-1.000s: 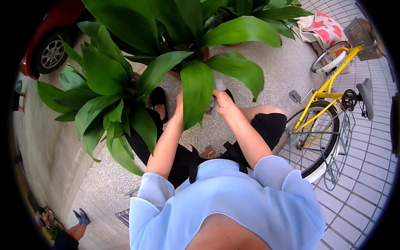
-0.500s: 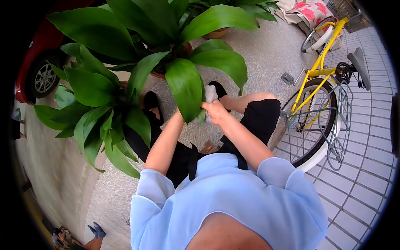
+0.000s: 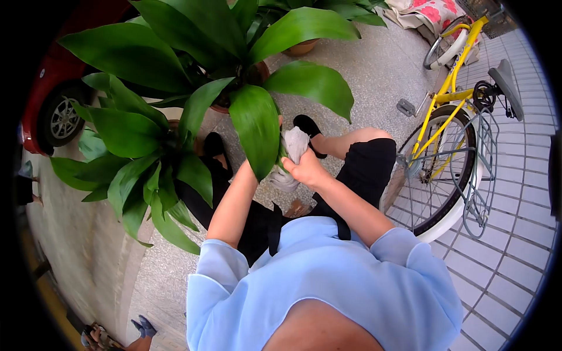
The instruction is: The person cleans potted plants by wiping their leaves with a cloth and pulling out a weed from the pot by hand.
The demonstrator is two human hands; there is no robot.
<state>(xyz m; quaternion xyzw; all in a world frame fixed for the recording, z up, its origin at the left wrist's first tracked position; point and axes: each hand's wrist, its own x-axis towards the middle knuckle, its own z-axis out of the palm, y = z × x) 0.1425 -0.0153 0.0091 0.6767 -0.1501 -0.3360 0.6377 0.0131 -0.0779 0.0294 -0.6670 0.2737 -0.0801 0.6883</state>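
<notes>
My right hand (image 3: 305, 168) is closed on a greyish-white cloth (image 3: 295, 145), at the right edge of a broad drooping green leaf (image 3: 255, 128). Part of the cloth hangs below the fingers. Behind that same leaf, my left hand (image 3: 249, 172) is mostly hidden; only the part near the wrist shows, and its fingers cannot be made out. The leaf belongs to a large potted plant (image 3: 190, 41) in front of me. A second leafy plant (image 3: 137, 140) stands to its left.
At the right a yellow bicycle (image 3: 449, 82) leans over white tiles, with a flowered cloth (image 3: 430, 13) beyond it. A red car (image 3: 50, 76) is at the upper left. Other people's legs (image 3: 140, 342) show at the lower left. Another pot (image 3: 301, 48) stands at the top.
My right hand with the cloth has come down from near my feet towards me. More cloth now shows around the fingers. The view has shifted, with the plants and bicycle further left.
</notes>
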